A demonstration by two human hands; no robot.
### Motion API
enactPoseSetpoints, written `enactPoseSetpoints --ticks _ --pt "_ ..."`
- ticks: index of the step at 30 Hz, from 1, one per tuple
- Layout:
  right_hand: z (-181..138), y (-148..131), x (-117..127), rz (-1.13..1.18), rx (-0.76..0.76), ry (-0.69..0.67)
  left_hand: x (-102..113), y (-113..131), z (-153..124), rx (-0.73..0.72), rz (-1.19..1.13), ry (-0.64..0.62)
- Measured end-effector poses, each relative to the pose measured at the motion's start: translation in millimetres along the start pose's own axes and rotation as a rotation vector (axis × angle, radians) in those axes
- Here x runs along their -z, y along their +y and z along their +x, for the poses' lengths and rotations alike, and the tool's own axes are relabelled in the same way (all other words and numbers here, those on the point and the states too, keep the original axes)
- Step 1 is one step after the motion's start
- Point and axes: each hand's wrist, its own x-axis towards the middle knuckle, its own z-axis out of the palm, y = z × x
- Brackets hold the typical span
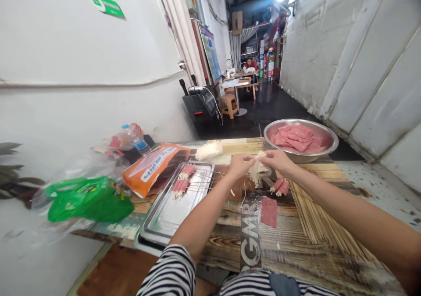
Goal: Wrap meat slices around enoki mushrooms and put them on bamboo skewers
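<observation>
My left hand (239,164) and my right hand (279,161) meet above the wooden table (230,230), both pinching a small bundle of white enoki mushrooms (257,169) and pulling strands apart. Below them lies a flat pink meat slice (269,211). Two rolled meat pieces on a skewer (280,187) rest under my right wrist. A steel tray (171,208) to the left holds two finished skewers of meat rolls (183,180).
A steel bowl (301,154) of pink meat slices stands at the back right. Bamboo skewers (315,217) fan out on the right. More enoki (208,150), an orange packet (151,169), a green bag (85,199) and a bottle (136,140) lie left. A person sits far down the corridor.
</observation>
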Motion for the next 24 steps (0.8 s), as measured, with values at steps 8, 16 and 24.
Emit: enactPoseSetpoints --ticks 8,16,24 --pt "-1 -5 -3 0.039 -0.052 -0.003 -1 -5 1 0.060 -0.102 -0.021" --pt "0 3 1 -0.026 0.037 -0.009 0 -5 -1 0.023 -0.087 -0.082" --pt "4 0 10 -0.392 0.086 -0.070 11 9 -1 0.020 -0.047 -0.135"
